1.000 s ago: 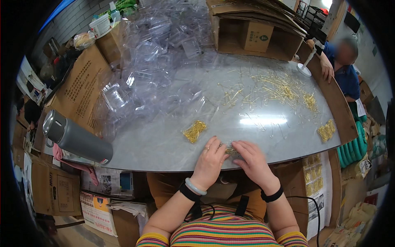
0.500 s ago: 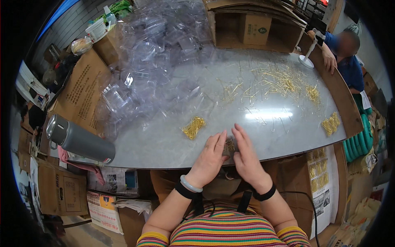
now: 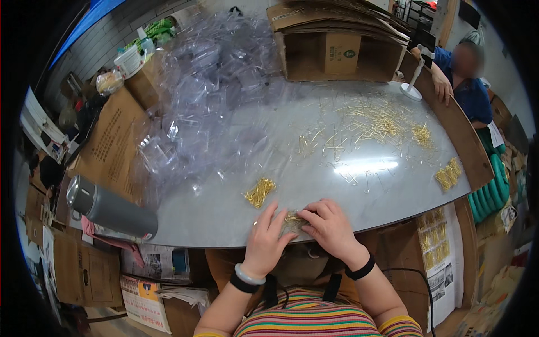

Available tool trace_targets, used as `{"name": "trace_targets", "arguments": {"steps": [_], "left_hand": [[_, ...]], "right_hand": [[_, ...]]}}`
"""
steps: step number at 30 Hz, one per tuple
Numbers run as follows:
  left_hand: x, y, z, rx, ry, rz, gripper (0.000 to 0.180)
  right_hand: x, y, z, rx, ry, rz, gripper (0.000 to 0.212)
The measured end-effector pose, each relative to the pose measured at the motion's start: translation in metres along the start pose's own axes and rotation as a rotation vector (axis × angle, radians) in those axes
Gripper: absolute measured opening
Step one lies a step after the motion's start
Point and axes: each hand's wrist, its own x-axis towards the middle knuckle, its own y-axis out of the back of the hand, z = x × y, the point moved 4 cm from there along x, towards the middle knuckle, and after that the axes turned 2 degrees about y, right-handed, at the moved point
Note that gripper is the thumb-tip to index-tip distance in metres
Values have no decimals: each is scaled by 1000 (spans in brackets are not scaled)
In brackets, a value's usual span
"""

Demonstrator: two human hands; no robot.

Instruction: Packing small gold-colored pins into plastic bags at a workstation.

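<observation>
At the table's near edge, a small bunch of gold-coloured wire hooks (image 3: 292, 219) lies between my hands, apparently in clear plastic. My left hand (image 3: 265, 242) holds its left end, thumb and fingers curved about it. From the other side my right hand (image 3: 332, 231) grips it with thumb and fingertips, the other fingers bent. A neat pile of hooks (image 3: 259, 192) lies just beyond my left hand. Loose hooks (image 3: 382, 121) are scattered over the far right of the table, and another bundle (image 3: 448, 174) sits by the right edge.
Clear plastic boxes (image 3: 196, 112) are heaped at the back left. A grey flask (image 3: 112, 209) leans at the left edge. Behind stands an open cardboard box (image 3: 306, 53); near it is a white phone stand (image 3: 412, 90). A co-worker's hand (image 3: 442, 87) rests on the cardboard side wall (image 3: 463, 137).
My hands were nearly parallel, fingers stretched along the bunch's sides; now the fingers bend and close on its ends. Both hands and the bunch have shifted left, and the view has tilted slightly.
</observation>
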Motion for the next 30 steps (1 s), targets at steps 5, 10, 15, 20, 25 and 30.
{"name": "trace_targets", "arguments": {"steps": [5, 10, 15, 20, 25, 30], "left_hand": [[-3, 0, 1, 159, 67, -37, 28], [3, -6, -7, 54, 39, -74, 17], [22, -24, 0, -81, 128, -201, 29], [13, -23, 23, -21, 15, -234, 52], [8, -41, 4, 55, -145, -315, 64], [14, -51, 3, 48, -184, -309, 50]], "right_hand": [[-3, 4, 4, -63, 54, -72, 51], [-1, -10, -1, 3, 128, -60, 45], [-8, -1, 3, 9, 29, 29, 38], [-15, 4, 6, 153, -100, 49, 40], [-29, -6, -15, 159, -260, 253, 50], [-16, -31, -27, 327, -287, 288, 56]]}}
